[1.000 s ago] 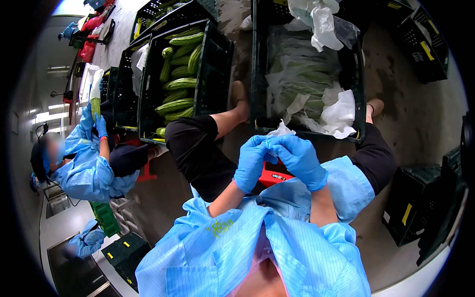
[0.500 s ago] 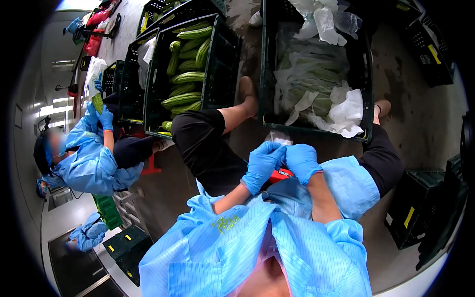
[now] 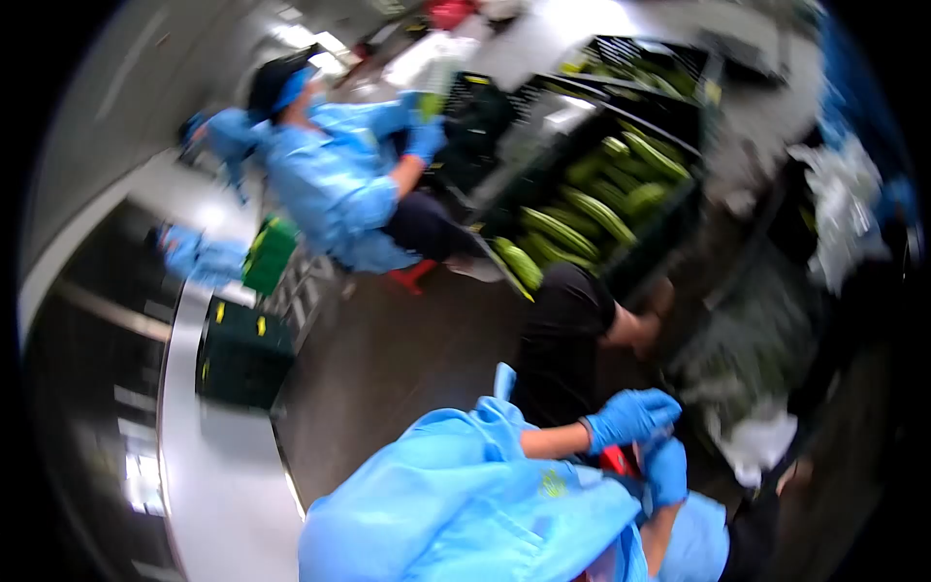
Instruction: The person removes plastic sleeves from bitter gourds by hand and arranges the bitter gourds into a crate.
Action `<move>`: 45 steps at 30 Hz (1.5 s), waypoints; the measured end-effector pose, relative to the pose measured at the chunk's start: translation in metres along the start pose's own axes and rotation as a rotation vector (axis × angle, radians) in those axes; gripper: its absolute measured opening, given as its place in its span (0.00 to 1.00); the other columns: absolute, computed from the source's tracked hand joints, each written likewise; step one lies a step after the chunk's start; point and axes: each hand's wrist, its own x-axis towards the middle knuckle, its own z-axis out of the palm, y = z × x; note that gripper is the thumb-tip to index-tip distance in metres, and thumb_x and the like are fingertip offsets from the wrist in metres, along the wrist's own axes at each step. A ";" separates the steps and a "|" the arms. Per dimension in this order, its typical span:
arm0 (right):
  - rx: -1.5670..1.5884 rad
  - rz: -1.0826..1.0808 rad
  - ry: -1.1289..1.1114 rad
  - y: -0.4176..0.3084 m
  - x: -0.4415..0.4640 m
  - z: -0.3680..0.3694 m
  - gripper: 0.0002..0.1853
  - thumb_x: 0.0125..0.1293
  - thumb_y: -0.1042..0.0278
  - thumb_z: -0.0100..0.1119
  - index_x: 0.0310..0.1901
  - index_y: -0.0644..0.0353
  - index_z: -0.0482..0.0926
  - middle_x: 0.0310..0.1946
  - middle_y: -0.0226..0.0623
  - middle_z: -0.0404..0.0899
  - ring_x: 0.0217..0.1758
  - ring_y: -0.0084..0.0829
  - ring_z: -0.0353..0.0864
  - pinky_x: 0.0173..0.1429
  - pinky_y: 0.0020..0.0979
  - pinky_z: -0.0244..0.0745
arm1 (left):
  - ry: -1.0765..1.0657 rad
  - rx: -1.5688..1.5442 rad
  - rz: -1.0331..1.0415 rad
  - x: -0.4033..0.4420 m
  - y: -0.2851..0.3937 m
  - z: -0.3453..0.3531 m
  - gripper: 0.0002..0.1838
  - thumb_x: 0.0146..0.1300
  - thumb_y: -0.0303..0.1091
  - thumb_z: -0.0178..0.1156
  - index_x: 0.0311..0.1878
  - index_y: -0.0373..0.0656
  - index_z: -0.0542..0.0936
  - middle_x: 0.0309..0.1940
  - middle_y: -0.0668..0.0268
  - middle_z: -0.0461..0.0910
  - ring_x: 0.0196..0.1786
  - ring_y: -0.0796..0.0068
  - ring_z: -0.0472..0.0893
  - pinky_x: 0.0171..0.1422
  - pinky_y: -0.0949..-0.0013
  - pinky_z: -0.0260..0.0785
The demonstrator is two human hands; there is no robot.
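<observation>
My left hand, in a blue glove, is closed over my lap, its fingers together. Right below it and touching or nearly touching it is my right hand, also gloved, its fingers smeared by motion. Whatever lies between the fingers is hidden. A red object shows beside the hands. Past my knee stands a dark crate of green ridged gourds. To the right, a blurred crate holds gourds under clear plastic, with a white crumpled bag at its near end.
A seated co-worker in blue holds a gourd in a white sleeve at the left. Dark crates and a green crate stand behind. More white plastic hangs at the far right.
The view has swung left and tilted, blurring the picture. Crates and hands now appear farther right. The white plastic that showed between my hands is no longer visible.
</observation>
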 end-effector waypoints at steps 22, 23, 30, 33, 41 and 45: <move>0.175 0.063 -0.098 -0.099 0.096 -0.041 0.16 0.60 0.54 0.61 0.41 0.59 0.81 0.31 0.48 0.83 0.32 0.50 0.82 0.34 0.46 0.76 | -0.123 0.064 -0.307 0.028 -0.064 -0.002 0.29 0.63 0.57 0.55 0.51 0.39 0.81 0.46 0.51 0.83 0.51 0.52 0.81 0.56 0.55 0.71; 0.174 0.065 -0.100 -0.103 0.101 -0.040 0.16 0.60 0.54 0.62 0.41 0.59 0.81 0.31 0.48 0.83 0.32 0.50 0.82 0.34 0.46 0.76 | -0.210 0.105 -0.322 0.032 -0.060 -0.003 0.29 0.63 0.57 0.56 0.50 0.39 0.81 0.45 0.52 0.83 0.51 0.56 0.81 0.52 0.56 0.73; 0.172 0.057 -0.128 -0.128 0.125 -0.029 0.16 0.58 0.55 0.63 0.41 0.59 0.81 0.31 0.48 0.83 0.33 0.49 0.83 0.36 0.45 0.76 | -0.204 -0.548 -0.527 0.013 -0.021 -0.017 0.26 0.61 0.56 0.59 0.44 0.38 0.85 0.37 0.54 0.85 0.42 0.61 0.83 0.45 0.60 0.74; 0.170 0.059 -0.136 -0.133 0.129 -0.027 0.16 0.57 0.56 0.63 0.41 0.59 0.81 0.32 0.47 0.83 0.34 0.49 0.83 0.36 0.45 0.76 | -0.206 -0.567 -0.462 0.013 -0.019 -0.023 0.26 0.61 0.55 0.60 0.43 0.38 0.85 0.37 0.54 0.85 0.41 0.61 0.83 0.45 0.60 0.74; 0.174 0.062 -0.148 -0.133 0.129 -0.025 0.16 0.55 0.57 0.65 0.42 0.59 0.81 0.32 0.47 0.83 0.35 0.48 0.83 0.38 0.44 0.76 | -0.114 -0.457 -0.296 0.010 -0.020 -0.029 0.24 0.60 0.54 0.62 0.41 0.39 0.87 0.34 0.56 0.86 0.38 0.62 0.83 0.45 0.61 0.73; 0.176 0.061 -0.149 -0.131 0.127 -0.026 0.17 0.54 0.58 0.65 0.42 0.59 0.81 0.33 0.47 0.83 0.35 0.48 0.83 0.38 0.43 0.76 | -0.024 -0.262 -0.147 0.034 -0.055 -0.009 0.23 0.59 0.54 0.63 0.38 0.40 0.87 0.31 0.56 0.86 0.34 0.63 0.83 0.43 0.61 0.72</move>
